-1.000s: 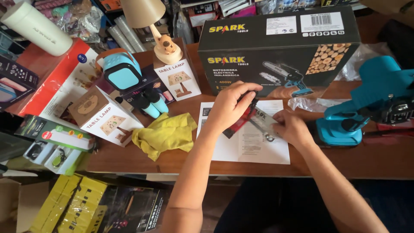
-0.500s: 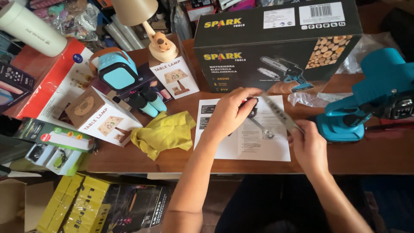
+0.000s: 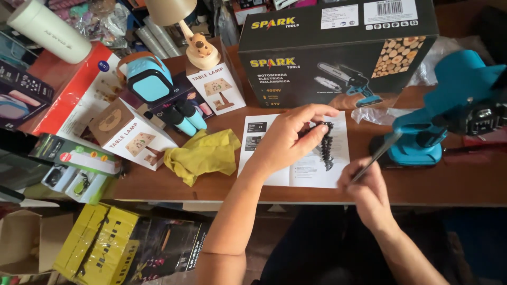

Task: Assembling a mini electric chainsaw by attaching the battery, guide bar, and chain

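Head cam looked straight down at the wooden table. Left hand was curled around a black saw chain, which dangled over the white instruction sheet. Right hand was pinched shut on a thin metal guide bar, tip angled up toward the teal mini chainsaw. Yellow cloth sat crumpled just left of the sheet.
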